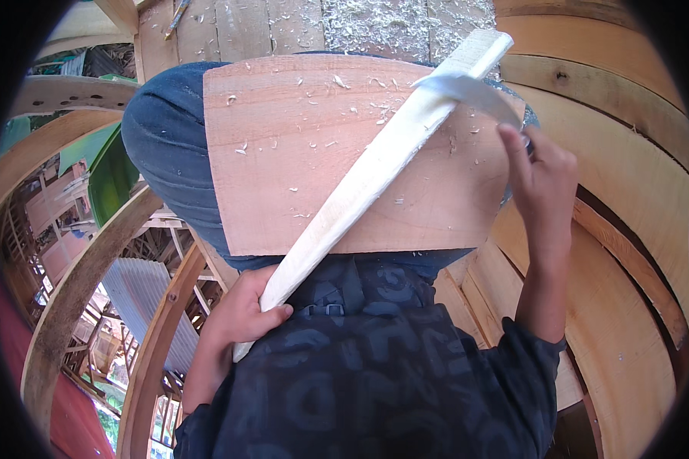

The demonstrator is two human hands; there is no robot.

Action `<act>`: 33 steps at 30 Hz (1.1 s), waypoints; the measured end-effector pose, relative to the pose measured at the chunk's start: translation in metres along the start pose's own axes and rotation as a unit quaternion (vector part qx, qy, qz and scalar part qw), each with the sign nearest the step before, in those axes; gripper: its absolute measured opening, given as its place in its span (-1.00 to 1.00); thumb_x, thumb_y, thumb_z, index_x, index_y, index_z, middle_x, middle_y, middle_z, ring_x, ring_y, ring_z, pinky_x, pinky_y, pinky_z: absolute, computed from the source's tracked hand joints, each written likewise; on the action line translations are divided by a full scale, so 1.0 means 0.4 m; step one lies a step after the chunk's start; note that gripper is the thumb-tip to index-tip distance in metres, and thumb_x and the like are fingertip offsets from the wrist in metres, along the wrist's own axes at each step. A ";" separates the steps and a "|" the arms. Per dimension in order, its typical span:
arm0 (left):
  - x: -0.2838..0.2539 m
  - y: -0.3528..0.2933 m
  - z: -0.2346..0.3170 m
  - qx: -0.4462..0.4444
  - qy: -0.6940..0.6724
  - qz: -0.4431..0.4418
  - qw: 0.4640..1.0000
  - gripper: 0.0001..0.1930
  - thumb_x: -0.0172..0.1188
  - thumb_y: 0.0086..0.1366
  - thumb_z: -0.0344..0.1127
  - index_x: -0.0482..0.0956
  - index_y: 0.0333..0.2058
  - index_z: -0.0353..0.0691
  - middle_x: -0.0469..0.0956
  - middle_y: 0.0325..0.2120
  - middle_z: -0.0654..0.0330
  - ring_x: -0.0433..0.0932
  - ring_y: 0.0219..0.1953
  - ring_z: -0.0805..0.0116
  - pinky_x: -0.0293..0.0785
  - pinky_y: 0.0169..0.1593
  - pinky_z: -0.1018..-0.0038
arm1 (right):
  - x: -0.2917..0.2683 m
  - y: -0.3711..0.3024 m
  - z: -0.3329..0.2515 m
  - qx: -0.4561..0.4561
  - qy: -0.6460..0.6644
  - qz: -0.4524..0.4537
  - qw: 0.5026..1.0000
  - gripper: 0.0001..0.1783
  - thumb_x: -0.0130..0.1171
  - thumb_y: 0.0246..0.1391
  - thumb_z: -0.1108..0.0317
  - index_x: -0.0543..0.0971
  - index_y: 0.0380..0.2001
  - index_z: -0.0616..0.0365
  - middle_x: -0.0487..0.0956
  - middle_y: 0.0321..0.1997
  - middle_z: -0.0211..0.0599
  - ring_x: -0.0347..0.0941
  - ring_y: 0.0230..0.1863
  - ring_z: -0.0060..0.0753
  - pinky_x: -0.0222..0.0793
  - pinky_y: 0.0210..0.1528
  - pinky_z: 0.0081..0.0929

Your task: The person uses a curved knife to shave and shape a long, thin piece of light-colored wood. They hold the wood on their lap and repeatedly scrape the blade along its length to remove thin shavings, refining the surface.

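Note:
My left hand [243,312] is wrapped round the near end of a long, pale wooden stick [360,187]. From there the stick slants up to the right, lying across a flat wooden board [283,176] on my lap. In my closed right hand [543,172] is a knife [476,96], its curved blade smeared by motion. The blade lies across the stick near its far end; its handle is mostly hidden by my fingers. Small curled shavings [339,81] are scattered over the board.
Many wood shavings [375,23] cover the plank floor beyond my knees. A pencil-like stick [177,17] lies at the far left. Curved planks [612,191] rise on the right. At left, curved wooden ribs [84,291] frame gaps above a lower level with a corrugated sheet [153,306].

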State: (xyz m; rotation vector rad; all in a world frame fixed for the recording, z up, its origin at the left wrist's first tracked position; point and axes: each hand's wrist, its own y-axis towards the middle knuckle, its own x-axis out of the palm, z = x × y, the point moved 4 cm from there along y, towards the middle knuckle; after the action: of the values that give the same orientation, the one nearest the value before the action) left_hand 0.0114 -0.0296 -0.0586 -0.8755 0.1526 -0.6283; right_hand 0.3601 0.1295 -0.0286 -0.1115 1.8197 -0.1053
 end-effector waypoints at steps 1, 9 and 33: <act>-0.008 0.001 0.000 0.016 0.021 0.008 1.000 -0.44 0.26 0.00 -0.23 0.50 -0.02 -0.42 0.61 -0.29 0.00 0.58 -0.20 0.25 0.44 -0.07 0.38 | 0.009 -0.022 -0.059 -0.069 0.009 -0.011 0.998 -0.35 0.24 0.07 -0.24 0.44 -0.72 0.13 0.37 -0.81 -0.22 0.39 -0.76 -0.17 0.24 -0.69 -0.31; -0.046 -0.077 0.138 0.000 0.188 0.195 0.963 -0.55 0.32 -0.01 -0.22 0.52 -0.18 -0.40 0.58 -0.54 -0.14 0.65 -0.45 -0.11 0.52 -0.31 0.23 | 0.047 -0.097 -0.152 -0.139 0.071 -0.063 0.986 -0.35 0.29 -0.01 -0.25 0.43 -0.76 0.11 0.43 -0.78 -0.23 0.44 -0.73 -0.16 0.29 -0.68 -0.33; -0.023 -0.040 0.101 -0.031 0.157 0.101 0.982 -0.44 0.22 -0.01 -0.30 0.47 0.02 -0.40 0.62 -0.31 -0.17 0.65 -0.23 -0.08 0.51 -0.11 0.28 | 0.042 -0.053 -0.151 -0.149 0.023 -0.016 0.988 -0.30 0.24 0.02 -0.30 0.38 -0.79 0.11 0.41 -0.78 -0.21 0.42 -0.73 -0.13 0.26 -0.68 -0.31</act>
State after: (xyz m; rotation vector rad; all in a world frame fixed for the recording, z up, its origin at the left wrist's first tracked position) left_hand 0.0119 -0.0051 -0.0217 -0.8047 0.5429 -0.5691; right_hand 0.2978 0.1069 -0.0269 -0.3510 1.8701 0.1441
